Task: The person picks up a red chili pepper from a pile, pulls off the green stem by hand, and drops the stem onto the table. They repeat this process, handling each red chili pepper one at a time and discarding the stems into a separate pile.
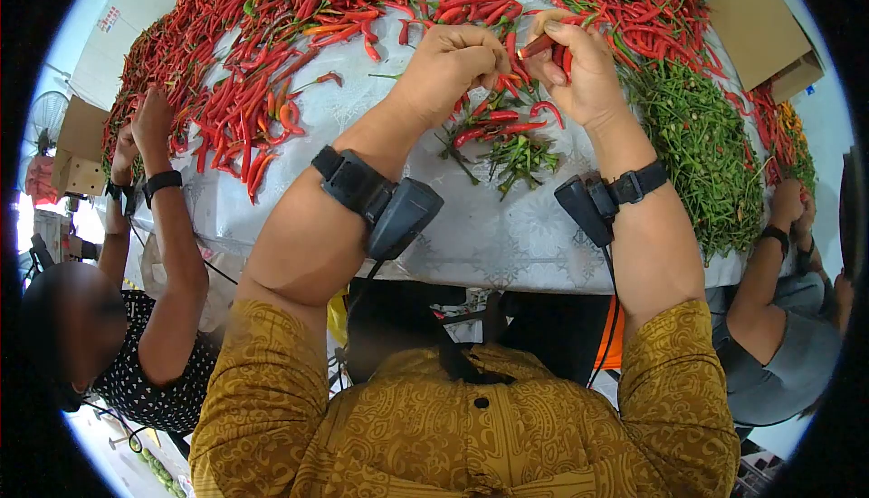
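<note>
Over the white tablecloth [489, 235], my right hand [588, 68] is closed around red chili peppers [536, 47], one of them dark red and pointing toward my other hand. My left hand [457, 68] sits just to the left with its fingers curled in; whatever is in them is hidden. Below and between both hands lie a few loose red chilies [498, 127] and a small bunch of green stems [522, 159]. Close to my right forearm is a large heap of green stems [697, 154].
Red chilies [217, 54] are heaped along the far and left sides of the table. A person in a dotted top [154, 344] works at the left, another in a grey shirt [787, 326] at the right. Cardboard boxes [756, 23] stand beyond the table, and cables hang from my wrist devices [403, 217].
</note>
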`<state>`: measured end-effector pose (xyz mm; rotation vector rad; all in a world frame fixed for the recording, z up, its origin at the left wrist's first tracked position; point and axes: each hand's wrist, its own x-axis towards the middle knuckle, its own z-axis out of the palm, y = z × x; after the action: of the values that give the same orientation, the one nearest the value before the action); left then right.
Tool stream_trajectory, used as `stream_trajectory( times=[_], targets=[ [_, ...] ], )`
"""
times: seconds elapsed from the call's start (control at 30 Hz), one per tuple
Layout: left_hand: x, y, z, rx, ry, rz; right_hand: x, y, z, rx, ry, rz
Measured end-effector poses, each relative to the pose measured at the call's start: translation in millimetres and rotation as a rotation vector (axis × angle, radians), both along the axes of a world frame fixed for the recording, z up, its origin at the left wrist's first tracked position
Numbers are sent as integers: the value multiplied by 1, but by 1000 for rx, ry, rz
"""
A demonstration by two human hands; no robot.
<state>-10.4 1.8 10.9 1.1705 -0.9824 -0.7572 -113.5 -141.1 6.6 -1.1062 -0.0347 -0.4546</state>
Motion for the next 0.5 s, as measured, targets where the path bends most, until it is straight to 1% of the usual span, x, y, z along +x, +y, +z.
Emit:
stream_trajectory(
  times=[0.07,0.2,0.27,0.3,0.33,0.37,0.4,0.47,0.5],
  targets=[
    [1,1,0,53,-3,-15,0,0,0,21,-5,19],
    [-3,2,3,4,-65,-1,1,-1,0,60,-19,16],
    [-6,3,7,54,-91,57,0,0,0,73,-10,1],
    [-5,3,6,54,-91,56,0,-1,1,86,-2,-13],
    [-2,3,4,87,-145,56,0,-2,0,87,-2,-14],
    [0,3,2,121,-198,57,1,-4,-1,115,-33,56],
    [1,1,-1,121,-198,56,1,-7,-1,143,-65,127],
    [3,-1,-6,11,-268,85,1,-11,-2,121,-31,114],
    [3,-2,-7,11,-269,84,0,-13,-2,98,1,103]
  ],
)
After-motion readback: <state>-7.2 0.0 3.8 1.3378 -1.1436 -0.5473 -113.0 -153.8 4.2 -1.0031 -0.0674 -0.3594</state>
